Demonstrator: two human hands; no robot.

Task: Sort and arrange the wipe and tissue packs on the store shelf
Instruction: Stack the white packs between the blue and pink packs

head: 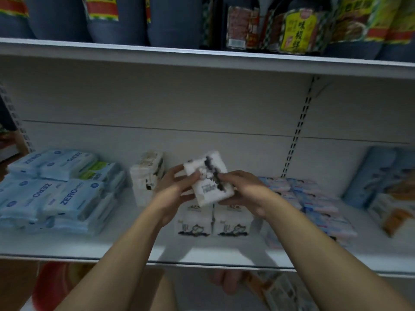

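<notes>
Tissue pack (210,178) held in both hands above the shelf (67,248), white with black ink-style print.
I see the left grip (177,189) curled round the pack's left edge and the right grip (243,189) clamped on its right side, the pack tilted and held clear of the board. Directly under it two matching white packs (194,223) stand side by side near the shelf's front; another white stack (147,173) sits behind and to the left. Blue ZERO wipe packs (56,191) are piled at the left end, pink-and-blue packs (314,198) lie in rows to the right, and taller blue packs (379,173) lean against the back panel (202,104) at the far right. Blur hides the small print from me.
</notes>
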